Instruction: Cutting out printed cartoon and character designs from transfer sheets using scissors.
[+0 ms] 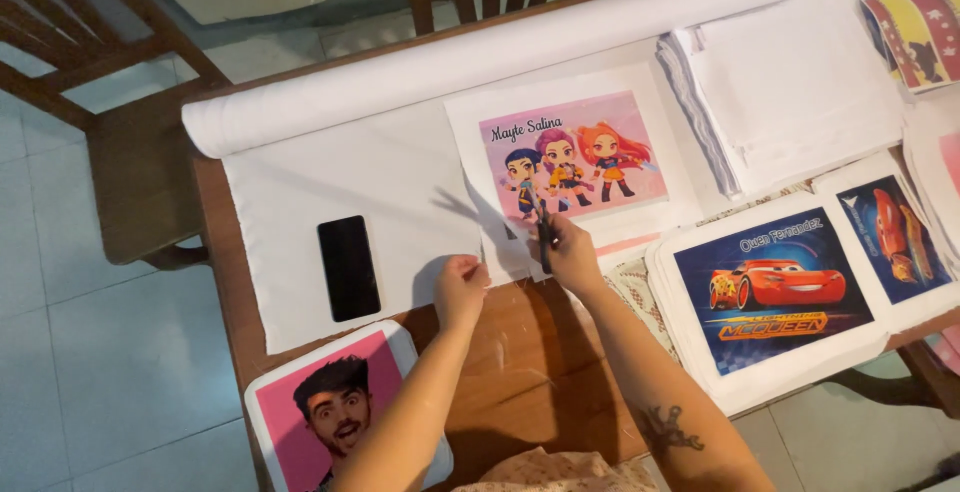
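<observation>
Looking down from the head camera, I see my right hand [570, 252] closed around a dark pair of scissors [543, 237], blades pointing away from me into the white fabric sheet [340, 177] just below a printed panel [572, 157] with a pink ground and three cartoon figures. My left hand [461, 287] pinches the near edge of that white fabric, fingers curled together, just beside the cut line. The fabric runs off a long white roll [520, 47] lying across the far side of the wooden table [510, 352]. A black phone [348, 268] lies flat on the fabric, left of my hands. At the near left corner sits a pink rectangular print with a portrait [335, 407]. To the right is a dark blue rectangular print of a red car [772, 292], bordered in white, and beyond it a smaller blue print with a red car [890, 237]. A stack of plain white sheets [790, 82] rests at the far right, with a red and yellow striped print [915, 32] in the corner. Wooden chairs [130, 142] stand on the tiled floor.
</observation>
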